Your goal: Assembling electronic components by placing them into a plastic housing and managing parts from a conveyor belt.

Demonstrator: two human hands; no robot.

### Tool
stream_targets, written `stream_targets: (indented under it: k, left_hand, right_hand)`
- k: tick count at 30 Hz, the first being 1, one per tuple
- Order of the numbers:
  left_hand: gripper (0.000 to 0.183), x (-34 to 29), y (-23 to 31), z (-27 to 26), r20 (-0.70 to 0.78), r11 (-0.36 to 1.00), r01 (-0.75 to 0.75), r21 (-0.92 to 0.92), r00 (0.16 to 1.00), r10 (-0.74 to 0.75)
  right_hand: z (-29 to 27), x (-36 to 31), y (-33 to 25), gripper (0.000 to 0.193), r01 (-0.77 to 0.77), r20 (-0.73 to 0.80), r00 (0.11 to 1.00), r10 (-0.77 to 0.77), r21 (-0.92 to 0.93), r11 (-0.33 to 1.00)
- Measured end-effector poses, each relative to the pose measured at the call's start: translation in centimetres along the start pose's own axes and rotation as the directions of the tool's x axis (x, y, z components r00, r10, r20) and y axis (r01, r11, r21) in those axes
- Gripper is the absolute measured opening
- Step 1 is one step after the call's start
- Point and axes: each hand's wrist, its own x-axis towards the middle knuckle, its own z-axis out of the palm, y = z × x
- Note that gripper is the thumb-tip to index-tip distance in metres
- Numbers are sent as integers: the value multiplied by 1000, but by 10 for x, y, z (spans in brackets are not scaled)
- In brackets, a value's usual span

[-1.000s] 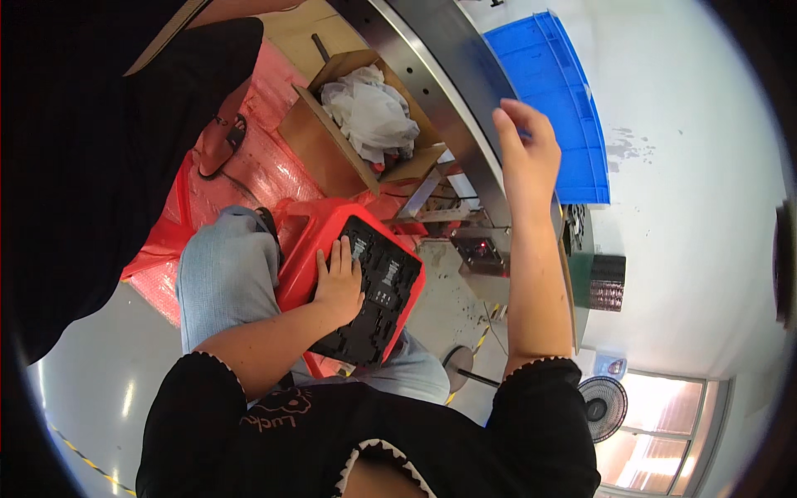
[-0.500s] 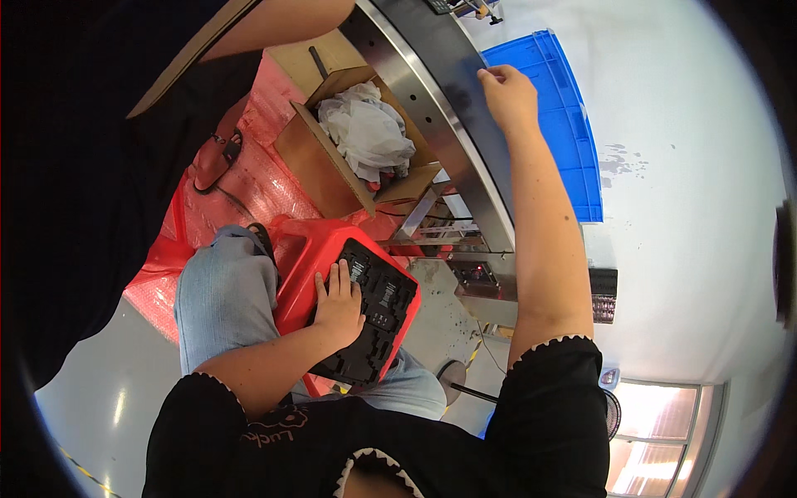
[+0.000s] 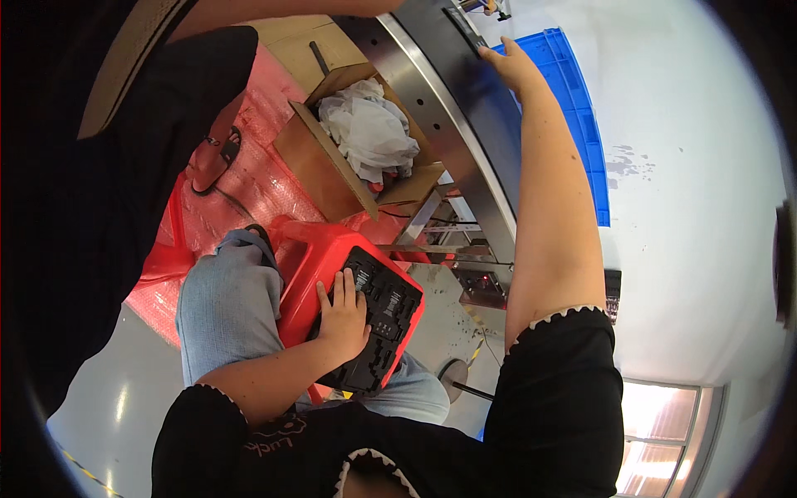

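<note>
My left hand (image 3: 343, 325) lies flat, fingers spread, on a black moulded tray (image 3: 382, 319) with cut-out recesses. This tray rests on top of a red plastic stool (image 3: 311, 249) in front of me. My right arm reaches far forward over the dark belt of a metal-sided conveyor (image 3: 448, 62). At its fingertips my right hand (image 3: 508, 66) grips the near end of a slim, flat black part (image 3: 465, 30) on the belt. One finger points up, apart from the part; the other fingers are partly hidden.
Right of the conveyor stands a blue plastic crate (image 3: 581, 108). An open cardboard box (image 3: 320, 153) holding crumpled white wrapping (image 3: 365, 124) sits to its left, on pink bubble wrap (image 3: 261, 108). At the left another person (image 3: 191, 91) in dark clothes is close by, an arm extending toward the conveyor.
My right hand has moved forward and met the flat black part, which has come nearer along the belt. My left hand stays on the tray. The other person's arm has shifted.
</note>
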Motion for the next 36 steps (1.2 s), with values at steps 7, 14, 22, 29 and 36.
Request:
stream_targets:
  k: [7,14,22,29,36]
  left_hand:
    - [65,-2,-3,1,-6,1000,4,10,1000,-4]
    - [64,1,0,2,-12,1000,-6,-6,1000,6]
    - [64,-2,-2,6,7,997,42,71,999,-43]
    - [52,7,-11,23,-136,1000,29,6,990,-28]
    - [44,28,-26,-21,-114,980,193,-48,974,-197]
  right_hand:
    - [-21,-15,-4,60,-101,34,994,108,-157,982]
    - [-28,-95,3,25,-66,-164,985,62,-22,998]
    - [-43,-255,-56,19,-329,233,944,234,741,585]
    - [-24,-341,-44,15,-578,549,814,187,742,338]
    - [73,-483,-24,16,-865,867,434,245,477,-158]
